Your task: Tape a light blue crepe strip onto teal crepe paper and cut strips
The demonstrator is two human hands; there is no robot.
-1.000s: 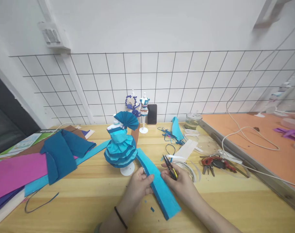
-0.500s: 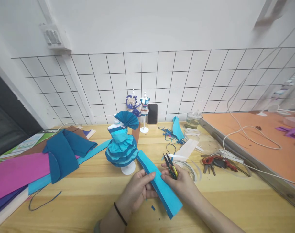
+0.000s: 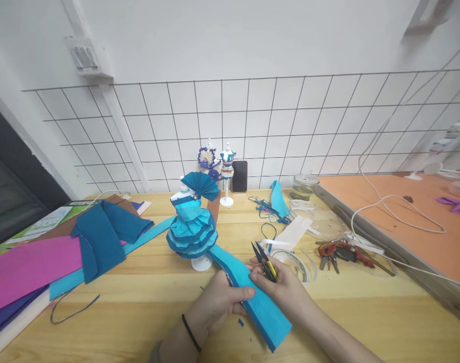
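Note:
A long folded strip of turquoise crepe paper (image 3: 266, 307) with a darker edge slants across the front of the table. My left hand (image 3: 224, 295) pinches it near the middle, thumb on top and fingers underneath. In my right hand (image 3: 281, 285) sits a pair of black and yellow thread snips (image 3: 268, 264), blades pointing up and away; that hand's thumb also rests at the strip's right edge. The strip's far end reaches the base of a small dress form (image 3: 192, 222), which wears a ruffled turquoise and teal paper dress with a pleated fan at its shoulder.
Folded teal (image 3: 97, 242) and pink paper (image 3: 33, 269) lie at the left. Two smaller dressed forms and a phone (image 3: 239, 176) stand by the wall. Paper scraps, a tape roll (image 3: 292, 262), a glass jar (image 3: 304, 187) and keys (image 3: 338, 252) lie to the right.
My left hand has shifted slightly right and down along the strip, its thumb now further across. The strip's near end has moved slightly right and down. The snips remain in my right hand.

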